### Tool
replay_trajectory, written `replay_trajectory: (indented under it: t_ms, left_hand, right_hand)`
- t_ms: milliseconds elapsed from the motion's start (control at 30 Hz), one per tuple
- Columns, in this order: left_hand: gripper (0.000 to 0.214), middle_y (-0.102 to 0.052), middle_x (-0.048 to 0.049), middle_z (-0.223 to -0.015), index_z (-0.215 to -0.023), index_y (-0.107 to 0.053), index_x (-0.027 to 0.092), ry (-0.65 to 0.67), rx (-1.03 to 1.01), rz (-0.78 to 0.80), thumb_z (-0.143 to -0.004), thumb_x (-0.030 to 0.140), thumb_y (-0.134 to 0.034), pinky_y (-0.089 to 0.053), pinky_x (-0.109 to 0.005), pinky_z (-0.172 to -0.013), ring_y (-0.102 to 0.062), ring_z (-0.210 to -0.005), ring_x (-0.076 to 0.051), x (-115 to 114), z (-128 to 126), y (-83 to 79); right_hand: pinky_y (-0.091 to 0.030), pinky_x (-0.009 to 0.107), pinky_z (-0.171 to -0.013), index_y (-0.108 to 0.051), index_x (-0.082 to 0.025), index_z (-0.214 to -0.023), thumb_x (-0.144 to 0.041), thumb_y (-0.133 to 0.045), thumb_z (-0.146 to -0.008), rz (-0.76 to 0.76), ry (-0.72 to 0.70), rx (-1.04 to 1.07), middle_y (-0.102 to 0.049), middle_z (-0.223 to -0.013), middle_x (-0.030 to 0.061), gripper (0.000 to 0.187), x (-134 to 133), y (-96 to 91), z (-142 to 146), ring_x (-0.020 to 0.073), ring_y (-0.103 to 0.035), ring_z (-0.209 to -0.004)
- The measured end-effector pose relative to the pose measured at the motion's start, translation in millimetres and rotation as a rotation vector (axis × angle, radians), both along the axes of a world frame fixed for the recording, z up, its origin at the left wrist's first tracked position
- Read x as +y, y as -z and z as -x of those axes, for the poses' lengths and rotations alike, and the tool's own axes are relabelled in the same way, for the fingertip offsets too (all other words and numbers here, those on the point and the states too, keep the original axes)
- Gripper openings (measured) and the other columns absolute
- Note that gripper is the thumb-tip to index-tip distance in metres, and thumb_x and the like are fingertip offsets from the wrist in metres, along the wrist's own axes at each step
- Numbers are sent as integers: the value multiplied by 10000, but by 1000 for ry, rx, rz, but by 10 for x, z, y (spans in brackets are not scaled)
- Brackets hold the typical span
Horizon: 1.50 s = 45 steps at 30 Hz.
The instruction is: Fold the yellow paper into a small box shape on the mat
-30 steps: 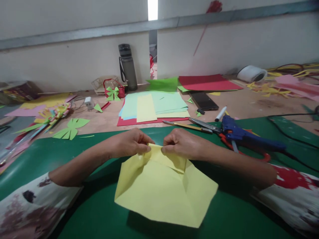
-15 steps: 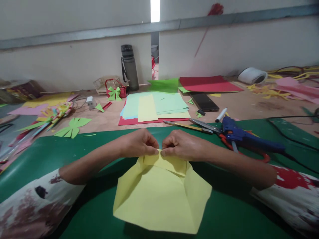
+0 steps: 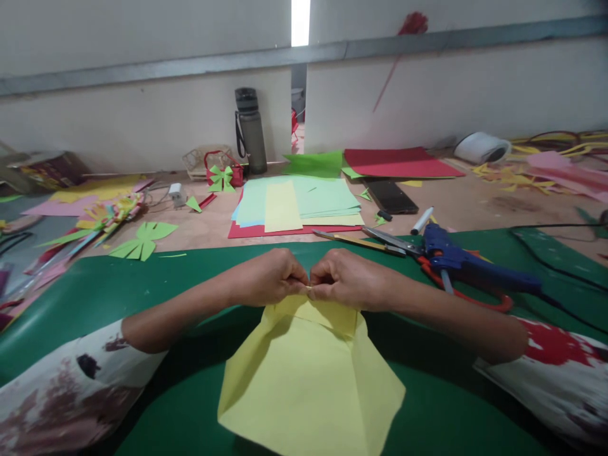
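Your yellow paper sheet (image 3: 308,380) lies before you on the green mat (image 3: 142,291), partly folded. Its far edge is turned over into a narrow band and pinched up, with creases slanting outward toward the wider near side.

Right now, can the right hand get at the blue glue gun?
Probably yes. The glue gun lies on the green mat, just beside the right hand, with nothing between them. But that hand and the left hand both pinch the yellow paper, so it would have to let go.

Yellow paper (image 3: 308,380) is cut off below (its top fold under fingertips (image 3: 297,285)).
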State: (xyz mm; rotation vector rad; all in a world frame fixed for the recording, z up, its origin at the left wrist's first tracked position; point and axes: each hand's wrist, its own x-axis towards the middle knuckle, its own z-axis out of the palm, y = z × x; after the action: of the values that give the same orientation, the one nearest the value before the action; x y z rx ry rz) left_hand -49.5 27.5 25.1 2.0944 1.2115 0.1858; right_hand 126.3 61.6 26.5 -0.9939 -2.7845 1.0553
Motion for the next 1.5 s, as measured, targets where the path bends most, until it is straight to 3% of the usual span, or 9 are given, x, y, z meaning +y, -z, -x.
replay_trajectory:
  t_ms: [233,333,533,833,1000,1200,1267,1500]
  left_hand:
    - [229,-446,30,-530,-742,-674,119,33,32,-63,-795,195,-465,-235,-182,-436,-327,-480,-69,-19,-8,9]
    - [227,-495,21,-557,-739,-660,122,45,49,-82,-799,183,-450,-247,-189,-453,-361,-494,-73,-30,-2,-18]
    - [250,-505,13,-574,-742,-649,117,0,73,-65,-808,212,-428,-247,-189,-446,-368,-497,-76,-35,13,-63]
    - [249,-577,3,-614,-789,-673,108,32,78,-78,-785,176,-433,-259,-182,-459,-429,-514,-74,-50,10,-15]
    - [229,-519,21,-569,-740,-658,113,26,79,-59,-755,144,-431,-252,-171,-445,-398,-494,-66,-63,-6,-45]
    - [193,-388,41,-523,-706,-634,124,-32,73,106,-732,186,-453,-216,-171,-410,-315,-462,-61,-39,-24,-75]
    - [184,-338,48,-504,-660,-611,127,-67,61,130,-728,200,-457,-200,-180,-402,-285,-450,-61,-42,-29,-83]
    - [169,-342,56,-471,-586,-558,133,-138,2,73,-697,158,-433,-186,-183,-387,-302,-407,-50,-105,-50,-122]
  right_hand:
    - [-152,234,-437,-444,-158,-506,-232,-504,-686,-5,26,5,-283,-491,-64,203,-1,12,9,57,-249,-465]
    - [-184,217,-427,-497,-159,-564,-276,-515,-697,113,31,6,-336,-509,-60,178,25,12,-12,64,-294,-476]
    - [-201,202,-417,-380,-174,-520,-336,-427,-775,344,28,59,-288,-500,-64,306,62,-12,-82,56,-255,-452]
    - [-240,203,-438,-548,-141,-589,-254,-477,-722,212,49,-28,-391,-521,-46,189,1,-30,-50,72,-334,-485]
    - [-227,214,-454,-575,-138,-590,-244,-482,-727,70,6,-15,-393,-521,-42,196,-24,10,-49,78,-357,-502]
    - [-197,228,-477,-582,-132,-574,-170,-479,-734,-131,-45,26,-353,-496,-42,195,-77,-6,-3,70,-314,-487]
    - [-197,224,-473,-577,-131,-579,-177,-483,-739,-119,-39,39,-356,-497,-43,191,-71,-14,14,67,-314,-483]
    - [-242,197,-438,-538,-149,-587,-200,-484,-706,130,48,92,-387,-511,-53,141,-12,12,-9,69,-336,-483]
